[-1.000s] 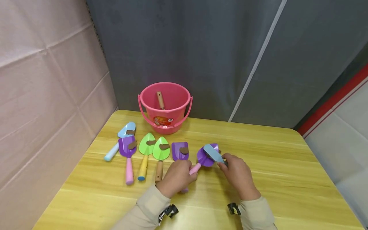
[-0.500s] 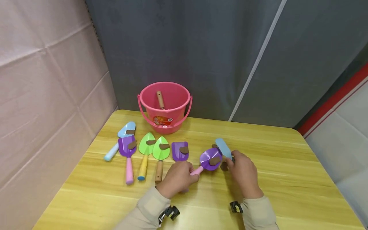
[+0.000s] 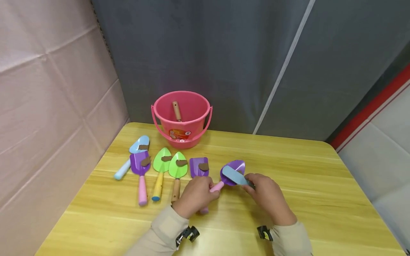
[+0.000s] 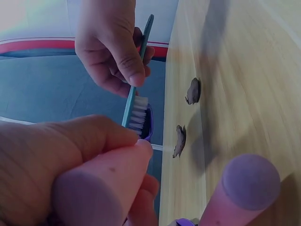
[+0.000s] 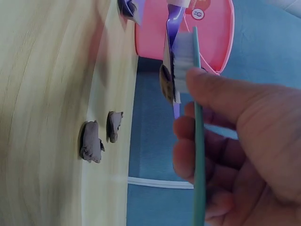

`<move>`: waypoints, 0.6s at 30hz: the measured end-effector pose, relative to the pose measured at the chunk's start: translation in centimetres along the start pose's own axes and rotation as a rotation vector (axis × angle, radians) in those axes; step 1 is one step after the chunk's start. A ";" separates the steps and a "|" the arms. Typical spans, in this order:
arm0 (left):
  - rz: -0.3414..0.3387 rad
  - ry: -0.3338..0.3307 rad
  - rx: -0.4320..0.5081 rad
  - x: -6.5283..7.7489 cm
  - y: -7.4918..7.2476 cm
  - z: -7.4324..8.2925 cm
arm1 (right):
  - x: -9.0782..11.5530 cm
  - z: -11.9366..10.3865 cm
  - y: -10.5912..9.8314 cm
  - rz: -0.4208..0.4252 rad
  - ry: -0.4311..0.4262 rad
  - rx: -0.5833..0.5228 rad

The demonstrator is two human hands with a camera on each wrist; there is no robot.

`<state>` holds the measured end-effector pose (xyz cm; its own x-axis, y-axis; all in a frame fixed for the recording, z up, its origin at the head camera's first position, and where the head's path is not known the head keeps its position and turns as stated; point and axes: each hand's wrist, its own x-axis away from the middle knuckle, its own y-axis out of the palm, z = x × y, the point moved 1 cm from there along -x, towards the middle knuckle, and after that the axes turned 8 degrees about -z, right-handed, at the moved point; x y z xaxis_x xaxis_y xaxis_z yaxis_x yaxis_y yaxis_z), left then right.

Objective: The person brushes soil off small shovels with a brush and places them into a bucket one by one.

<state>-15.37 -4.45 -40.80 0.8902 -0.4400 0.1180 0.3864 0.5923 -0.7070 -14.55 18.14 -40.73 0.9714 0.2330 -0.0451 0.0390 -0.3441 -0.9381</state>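
Note:
My left hand (image 3: pixel 196 197) grips the pink handle of a purple-bladed trowel (image 3: pixel 237 165), held above the table in the wrist views. In my right hand (image 3: pixel 266 193) is a blue-green brush (image 5: pixel 199 141), thumb on its back and fingers curled beneath. Its white bristles (image 5: pixel 184 61) lie against the trowel blade. A brown lump (image 5: pixel 165 84) shows at the blade's edge in the right wrist view. Two dark brown lumps (image 4: pixel 193 91) lie on the table near the hands. The head view has the brush covering much of the blade.
Left of my hands lie several trowels with brown patches: a light blue one (image 3: pixel 139 144), purple ones (image 3: pixel 139 161) and green ones (image 3: pixel 161 160). A pink bucket (image 3: pixel 192 129) stands behind them, a wooden handle (image 3: pixel 176 111) inside. A dark curtain (image 3: pixel 198 49) hangs beyond the table.
The brush went right, off the blade, uncovering a brown lump on it, then came back left over the blade. The held trowel shifted right and back. My left hand stayed on its handle.

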 end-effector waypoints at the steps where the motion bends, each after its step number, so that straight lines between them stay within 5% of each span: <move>1: -0.003 0.002 0.003 0.0 0.0 0.0 | 0.0 0.0 0.0 0.004 0.015 -0.006; 14: 0.018 0.009 -0.018 0.1 -0.1 -0.3 | 0.2 1.5 -0.7 0.190 0.135 0.018; 18: 0.027 -0.001 -0.007 0.0 -0.1 -0.5 | 0.3 1.0 -0.9 0.178 0.102 -0.024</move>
<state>-15.54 -4.89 -41.11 0.9006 -0.4230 0.0999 0.3608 0.5994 -0.7145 -14.49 19.45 -40.23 0.9820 0.0738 -0.1738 -0.1314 -0.3938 -0.9098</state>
